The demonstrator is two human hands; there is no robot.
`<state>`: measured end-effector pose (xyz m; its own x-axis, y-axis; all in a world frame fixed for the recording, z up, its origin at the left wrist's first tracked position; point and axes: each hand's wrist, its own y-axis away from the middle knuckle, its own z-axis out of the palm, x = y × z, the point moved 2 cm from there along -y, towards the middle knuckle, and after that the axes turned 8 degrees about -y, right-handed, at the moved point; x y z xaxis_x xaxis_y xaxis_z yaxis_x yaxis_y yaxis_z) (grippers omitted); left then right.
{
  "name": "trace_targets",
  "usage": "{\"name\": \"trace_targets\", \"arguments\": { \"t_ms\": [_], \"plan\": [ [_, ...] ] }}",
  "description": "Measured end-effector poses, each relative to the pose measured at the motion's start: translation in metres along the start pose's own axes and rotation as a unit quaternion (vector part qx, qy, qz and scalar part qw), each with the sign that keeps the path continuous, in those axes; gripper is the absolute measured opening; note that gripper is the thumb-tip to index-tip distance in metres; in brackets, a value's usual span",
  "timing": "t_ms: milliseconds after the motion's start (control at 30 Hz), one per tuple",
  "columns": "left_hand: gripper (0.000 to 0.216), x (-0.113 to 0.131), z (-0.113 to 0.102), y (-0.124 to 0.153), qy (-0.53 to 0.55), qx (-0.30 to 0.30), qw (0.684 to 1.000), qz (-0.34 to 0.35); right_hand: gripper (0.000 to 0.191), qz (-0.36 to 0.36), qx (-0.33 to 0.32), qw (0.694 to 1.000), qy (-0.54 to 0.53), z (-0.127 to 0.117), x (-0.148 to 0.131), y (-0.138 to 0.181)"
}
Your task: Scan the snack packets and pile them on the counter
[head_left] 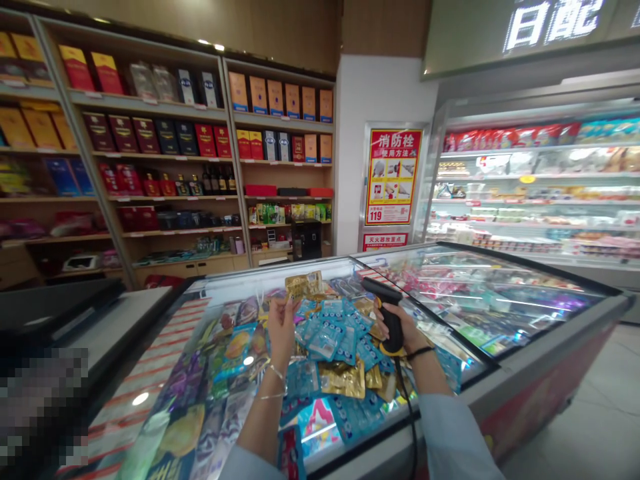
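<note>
My left hand (281, 325) pinches the lower edge of a gold foil packet (303, 285), held up over the glass top of a chest freezer. Wrapped round the grip of a black barcode scanner (391, 320) is my right hand (404, 327); the scanner's head points left, toward the packet. A black cable (411, 413) runs down from its handle. Between and below my hands lies a heap of blue packets (327, 337) on the glass, with more gold packets (345, 379) mixed in near the front.
The chest freezer (540, 363) stretches to the right, full of packaged goods under glass. A dark counter (55, 307) stands at the left. Behind are shelves of boxes and bottles (170, 160), a red fire-hydrant sign (393, 177) and a lit refrigerated display (535, 193).
</note>
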<state>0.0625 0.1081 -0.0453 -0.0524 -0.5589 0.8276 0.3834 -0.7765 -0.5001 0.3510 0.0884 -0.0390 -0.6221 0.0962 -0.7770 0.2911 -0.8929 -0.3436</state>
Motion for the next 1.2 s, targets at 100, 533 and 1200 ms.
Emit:
{"name": "trace_targets", "arguments": {
  "t_ms": [100, 533, 1200],
  "plan": [
    [0.037, -0.001, -0.001, -0.001, 0.004, 0.007, 1.000, 0.000, 0.025, 0.017, -0.028, 0.999, -0.012, -0.001, 0.010, 0.001],
    [0.036, -0.002, -0.002, -0.002, 0.010, 0.002, 1.000, 0.006, 0.028, 0.035, -0.010, 0.999, 0.015, 0.004, 0.009, 0.008],
    [0.038, 0.001, -0.001, 0.001, -0.013, -0.008, 1.000, 0.003, 0.028, 0.029, -0.030, 0.999, 0.021, 0.006, 0.007, 0.009]
  ]
}}
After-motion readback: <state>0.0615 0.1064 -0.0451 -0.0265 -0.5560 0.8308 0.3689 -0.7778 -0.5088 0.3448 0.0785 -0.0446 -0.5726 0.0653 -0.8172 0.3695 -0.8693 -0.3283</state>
